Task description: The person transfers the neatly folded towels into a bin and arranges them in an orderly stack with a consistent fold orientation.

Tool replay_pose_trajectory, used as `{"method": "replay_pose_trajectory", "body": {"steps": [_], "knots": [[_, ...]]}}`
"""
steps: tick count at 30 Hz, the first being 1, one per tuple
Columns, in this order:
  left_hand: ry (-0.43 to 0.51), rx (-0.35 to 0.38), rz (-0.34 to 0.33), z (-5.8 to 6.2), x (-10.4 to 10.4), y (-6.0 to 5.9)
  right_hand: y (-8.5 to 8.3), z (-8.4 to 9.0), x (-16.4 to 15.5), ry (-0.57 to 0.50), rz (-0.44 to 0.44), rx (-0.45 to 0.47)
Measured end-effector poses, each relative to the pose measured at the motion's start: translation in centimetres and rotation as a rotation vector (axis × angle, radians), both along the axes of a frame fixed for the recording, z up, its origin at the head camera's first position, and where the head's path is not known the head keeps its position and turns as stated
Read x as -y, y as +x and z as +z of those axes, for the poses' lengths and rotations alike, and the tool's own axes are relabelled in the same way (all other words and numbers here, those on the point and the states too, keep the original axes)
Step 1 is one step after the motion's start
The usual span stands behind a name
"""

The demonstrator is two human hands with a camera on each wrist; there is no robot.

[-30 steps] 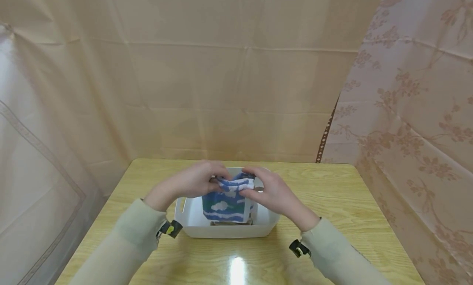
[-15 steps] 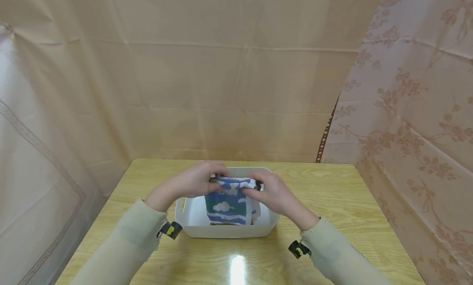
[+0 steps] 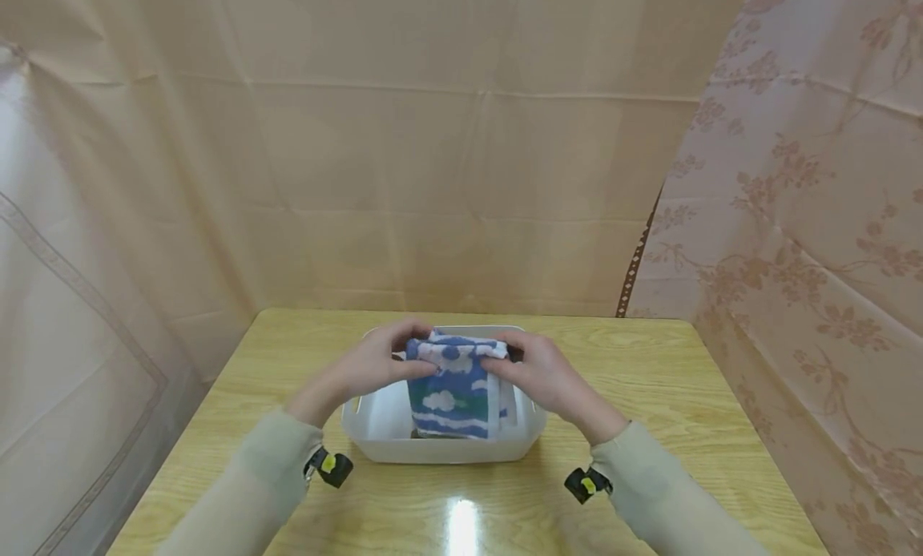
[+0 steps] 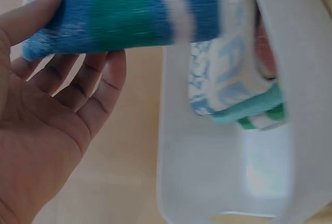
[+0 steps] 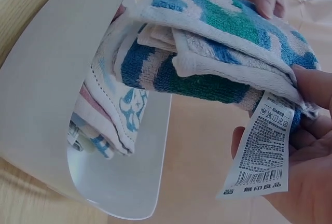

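A folded terry towel patterned in blue and green with white clouds [image 3: 456, 382] was held over a white plastic bin with cut-out handles [image 3: 376, 436], which stood on the pale wood-grain surface [image 3: 649, 380]. The left hand [image 3: 375, 365] pinched the towel's upper left edge, thumb on the near face and fingers behind; in the left wrist view the fingers [image 4: 78, 89] lay nearly straight under the cloth. The right hand [image 3: 542, 376] gripped the upper right edge, the thumb pressed on top and the fingers curled beneath, as seen in the right wrist view. The towel's lower edge was seen to hang down inside the bin, while its top stood above the rim; whether it touched the bin floor could not be told. The work was judged to be well advanced: the towel was already folded into several layers and was positioned over the bin, but it had not been released or seated. At least two other folded cloths [image 5: 111, 115], one white with a pale blue print and one with pink and teal edges, were seen already standing on edge against one bin wall. The held towel appeared thick and looped in pile, with a white sewn-in care label bearing a barcode [image 5: 262, 151] that hung free at the right-hand corner.
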State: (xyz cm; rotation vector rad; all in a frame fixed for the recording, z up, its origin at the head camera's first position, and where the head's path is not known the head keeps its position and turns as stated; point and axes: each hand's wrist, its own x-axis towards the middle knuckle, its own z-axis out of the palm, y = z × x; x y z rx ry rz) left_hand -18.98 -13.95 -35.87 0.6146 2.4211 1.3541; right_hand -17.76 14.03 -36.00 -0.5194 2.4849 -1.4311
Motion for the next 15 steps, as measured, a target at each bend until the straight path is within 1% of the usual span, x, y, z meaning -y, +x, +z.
{"method": "replay_pose_trajectory", "body": {"steps": [3, 6, 9, 11, 13, 15], "knots": [[0.070, 0.043, 0.032, -1.1, 0.2, 0.1, -0.1, -0.1, -0.1, -0.027, -0.021, 0.037], [0.140, 0.080, 0.035, -2.2, 0.3, 0.2, -0.2, -0.2, -0.2, -0.049, -0.035, 0.060], [0.220, 0.132, 0.040, -3.0, 0.0, 0.6, -0.4, -0.3, -0.4, -0.080, -0.050, 0.094], [0.285, 0.151, 0.038, -3.4, -0.1, 0.8, -0.5, -0.5, -0.5, -0.097, -0.068, 0.117], [0.347, 0.142, 0.034, -3.7, -0.3, 1.1, -0.7, -0.6, -0.5, -0.118, -0.089, 0.144], [0.384, 0.105, 0.038, -3.9, -0.5, 1.3, -0.8, -0.7, -0.5, -0.122, -0.113, 0.160]]}}
